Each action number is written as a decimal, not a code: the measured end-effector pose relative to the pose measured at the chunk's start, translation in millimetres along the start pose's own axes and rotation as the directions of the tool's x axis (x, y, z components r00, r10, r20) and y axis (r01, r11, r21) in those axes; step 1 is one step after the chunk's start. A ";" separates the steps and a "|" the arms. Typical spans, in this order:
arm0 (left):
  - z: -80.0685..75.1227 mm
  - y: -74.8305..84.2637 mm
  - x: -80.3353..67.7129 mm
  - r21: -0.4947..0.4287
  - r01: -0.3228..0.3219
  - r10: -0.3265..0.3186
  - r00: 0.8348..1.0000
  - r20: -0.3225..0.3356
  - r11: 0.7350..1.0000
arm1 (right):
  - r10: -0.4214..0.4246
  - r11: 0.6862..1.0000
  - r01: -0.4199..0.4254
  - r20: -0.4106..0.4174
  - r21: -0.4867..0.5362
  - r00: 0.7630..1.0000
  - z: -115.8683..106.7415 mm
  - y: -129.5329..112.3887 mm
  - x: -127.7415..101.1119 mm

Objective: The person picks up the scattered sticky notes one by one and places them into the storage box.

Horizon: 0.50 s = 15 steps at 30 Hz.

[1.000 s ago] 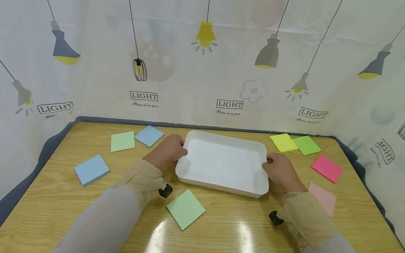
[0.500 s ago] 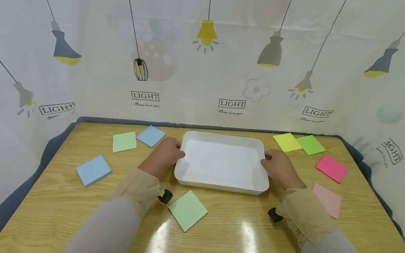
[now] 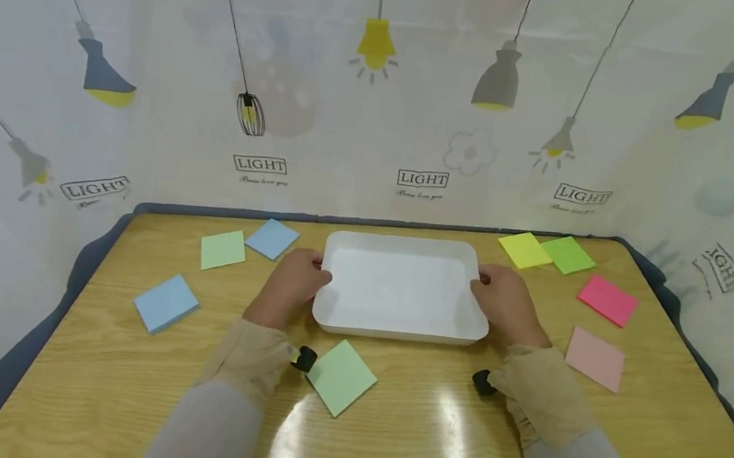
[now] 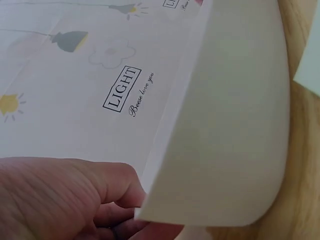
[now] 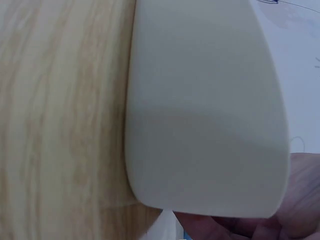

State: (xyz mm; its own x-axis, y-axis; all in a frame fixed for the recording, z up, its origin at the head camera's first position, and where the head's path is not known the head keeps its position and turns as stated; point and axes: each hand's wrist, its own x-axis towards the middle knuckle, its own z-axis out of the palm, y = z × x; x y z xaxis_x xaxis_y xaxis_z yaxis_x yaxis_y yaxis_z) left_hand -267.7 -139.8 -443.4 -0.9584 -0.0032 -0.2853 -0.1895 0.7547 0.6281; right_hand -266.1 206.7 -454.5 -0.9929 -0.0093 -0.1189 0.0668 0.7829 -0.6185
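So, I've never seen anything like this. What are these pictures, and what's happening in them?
No machine here: the left grip and right grip are simply a person's bare hands. The wide picture comes from a camera worn on the head, the close-ups from one on each wrist. On the wooden table lie eight paper squares: two blue, two pale green, one yellow, one bright green, one hot pink, one pale pink. Between the hands is a shallow white tray with nothing in it, held at its short ends. The lamps are only printed on the backdrop.
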 end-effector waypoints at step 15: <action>2.3 -0.8 -5.3 0.050 -0.032 0.034 0.999 -0.034 0.998 | 0.027 1.000 -0.027 0.001 -0.013 1.000 0.1 -4.1 0.0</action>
State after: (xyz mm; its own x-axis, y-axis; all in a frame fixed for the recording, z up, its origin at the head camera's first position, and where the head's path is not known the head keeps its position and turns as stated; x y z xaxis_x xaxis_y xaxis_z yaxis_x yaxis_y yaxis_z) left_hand -261.9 -138.9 -444.0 -0.9711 0.0001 -0.2387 -0.1474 0.7864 0.5999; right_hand -266.4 203.4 -452.0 -0.9906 0.0113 -0.1366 0.0924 0.7911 -0.6047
